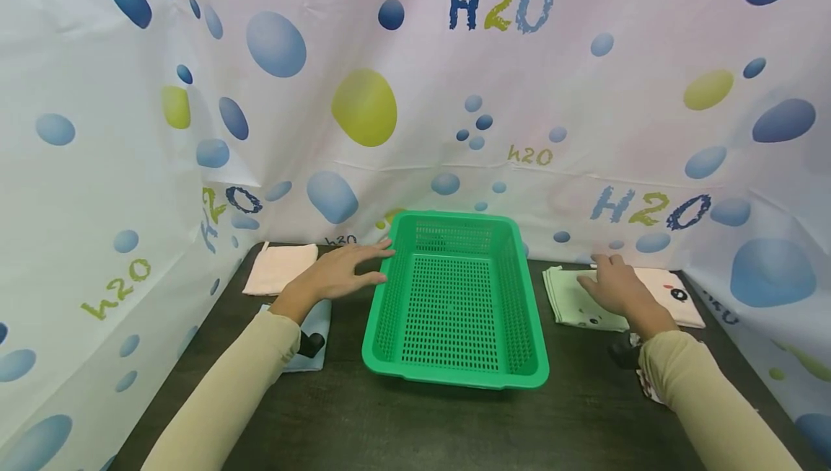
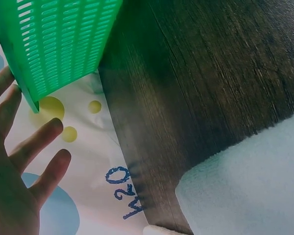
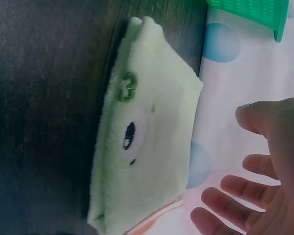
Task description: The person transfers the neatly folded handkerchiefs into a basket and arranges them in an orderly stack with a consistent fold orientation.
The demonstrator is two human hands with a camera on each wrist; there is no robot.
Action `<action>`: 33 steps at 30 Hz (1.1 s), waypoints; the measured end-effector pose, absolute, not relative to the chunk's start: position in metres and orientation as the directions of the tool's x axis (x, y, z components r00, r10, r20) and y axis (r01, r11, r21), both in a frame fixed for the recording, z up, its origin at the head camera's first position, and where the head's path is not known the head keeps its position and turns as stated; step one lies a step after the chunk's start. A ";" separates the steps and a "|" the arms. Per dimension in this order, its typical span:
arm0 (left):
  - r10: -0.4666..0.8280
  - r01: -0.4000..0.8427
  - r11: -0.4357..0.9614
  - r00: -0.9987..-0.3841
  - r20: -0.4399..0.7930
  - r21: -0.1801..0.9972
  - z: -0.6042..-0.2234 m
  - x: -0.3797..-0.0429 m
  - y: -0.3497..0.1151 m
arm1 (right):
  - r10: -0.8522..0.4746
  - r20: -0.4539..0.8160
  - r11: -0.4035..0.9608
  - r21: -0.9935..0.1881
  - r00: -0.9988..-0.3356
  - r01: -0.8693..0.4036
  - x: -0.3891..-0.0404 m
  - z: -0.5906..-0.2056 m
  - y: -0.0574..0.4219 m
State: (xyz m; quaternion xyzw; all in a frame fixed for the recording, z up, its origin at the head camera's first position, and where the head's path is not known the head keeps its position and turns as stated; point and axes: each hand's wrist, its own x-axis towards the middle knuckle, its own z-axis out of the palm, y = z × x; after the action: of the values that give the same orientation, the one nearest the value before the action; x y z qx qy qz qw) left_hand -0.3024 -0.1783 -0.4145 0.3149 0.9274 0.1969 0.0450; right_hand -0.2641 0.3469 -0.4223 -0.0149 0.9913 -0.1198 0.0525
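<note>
A green plastic basket point(image 1: 454, 377) with slotted walls stands in the middle of the dark table, its inside bare. My left hand point(image 1: 344, 269) is at its left rim, fingers spread, fingertips right at the edge; the left wrist view shows the same hand point(image 2: 19, 156) beside the basket wall point(image 2: 63, 44). Over the folded light green cloth point(image 1: 578, 298) at the right hovers my right hand point(image 1: 617, 287), fingers loosely extended and holding nothing. In the right wrist view that green cloth point(image 3: 152, 127) shows a printed face, with the hand point(image 3: 264, 176) off to its side.
A folded pink cloth point(image 1: 279, 269) and a light blue cloth point(image 1: 314, 355) lie left of the basket. Right of the green cloth lies a pale cloth point(image 1: 682, 305) with a printed face. Patterned sheeting point(image 1: 428, 132) hangs behind the table and along both sides.
</note>
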 end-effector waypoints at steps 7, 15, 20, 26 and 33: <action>0.598 0.549 0.714 -0.801 0.028 0.436 -0.413 -0.304 -0.178 | -0.005 -0.144 0.970 -0.241 -0.990 0.030 -0.259 -0.435 0.353; 0.594 0.540 0.710 -0.804 0.029 0.453 -0.414 -0.303 -0.178 | -0.030 -0.151 0.966 -0.259 -0.988 0.010 -0.255 -0.449 0.355; 0.590 0.530 0.704 -0.807 0.026 0.474 -0.414 -0.301 -0.178 | -0.033 -0.173 0.965 -0.264 -0.984 0.014 -0.255 -0.453 0.355; 0.589 0.528 0.697 -0.807 0.033 0.486 -0.416 -0.300 -0.179 | -0.033 -0.181 0.965 -0.263 -0.983 0.016 -0.255 -0.462 0.357; 0.592 0.529 0.687 -0.805 0.038 0.499 -0.419 -0.302 -0.180 | -0.036 -0.171 0.962 -0.271 -0.985 0.012 -0.255 -0.469 0.357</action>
State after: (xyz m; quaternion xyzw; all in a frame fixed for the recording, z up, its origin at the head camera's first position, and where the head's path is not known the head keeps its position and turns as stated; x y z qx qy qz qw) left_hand -0.3015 -0.1796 -0.4186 0.3059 0.9162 0.2511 0.0631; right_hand -0.2547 0.3566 -0.4686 -0.0059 0.9867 -0.1368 0.0874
